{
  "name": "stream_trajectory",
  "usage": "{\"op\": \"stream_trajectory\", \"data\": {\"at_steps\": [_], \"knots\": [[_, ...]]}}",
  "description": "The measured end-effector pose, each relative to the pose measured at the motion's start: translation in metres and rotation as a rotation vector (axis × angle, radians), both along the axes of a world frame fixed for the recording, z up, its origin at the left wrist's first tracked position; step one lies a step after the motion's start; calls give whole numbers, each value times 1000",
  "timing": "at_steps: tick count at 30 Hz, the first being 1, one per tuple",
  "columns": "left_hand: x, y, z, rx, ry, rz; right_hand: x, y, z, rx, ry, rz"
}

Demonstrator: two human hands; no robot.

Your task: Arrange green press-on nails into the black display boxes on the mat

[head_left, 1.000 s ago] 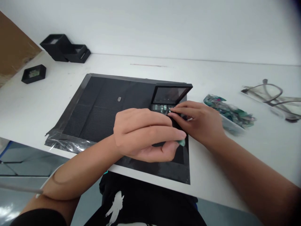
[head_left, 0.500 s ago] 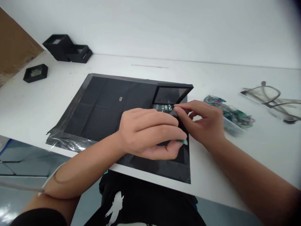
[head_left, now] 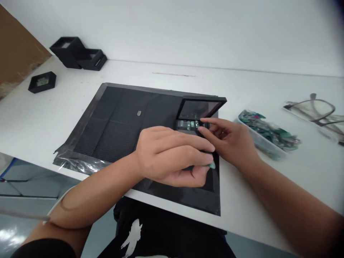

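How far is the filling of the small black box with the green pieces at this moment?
Done: a short row of pale green pieces lies in the small black box with the open lid. In hand: the left hand pinches one more green piece over the black mat, while the right hand touches the row. Left: many green pieces fill the clear tray on the right.

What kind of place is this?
Probably a craft or packing workbench: a white table with a black mat, an open black case of little green pieces, and a tray heaped with more.
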State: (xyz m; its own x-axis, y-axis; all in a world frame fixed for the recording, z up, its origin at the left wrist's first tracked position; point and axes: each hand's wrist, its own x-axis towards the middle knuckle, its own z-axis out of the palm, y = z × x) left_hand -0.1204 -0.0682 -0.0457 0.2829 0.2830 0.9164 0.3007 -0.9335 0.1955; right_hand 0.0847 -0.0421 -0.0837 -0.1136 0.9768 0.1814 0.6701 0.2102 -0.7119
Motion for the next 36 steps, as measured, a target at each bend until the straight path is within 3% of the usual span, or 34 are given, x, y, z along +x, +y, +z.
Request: {"op": "stream_trajectory", "data": {"at_steps": [7, 28, 36], "knots": [[2, -2, 0, 11, 21, 17, -4, 4, -1, 21, -155, -14], [-1, 1, 3, 34, 76, -9, 5, 5, 0, 0, -143, 85], [-2, 0, 5, 21, 101, 9, 8, 4, -2, 17, -12, 55]]}}
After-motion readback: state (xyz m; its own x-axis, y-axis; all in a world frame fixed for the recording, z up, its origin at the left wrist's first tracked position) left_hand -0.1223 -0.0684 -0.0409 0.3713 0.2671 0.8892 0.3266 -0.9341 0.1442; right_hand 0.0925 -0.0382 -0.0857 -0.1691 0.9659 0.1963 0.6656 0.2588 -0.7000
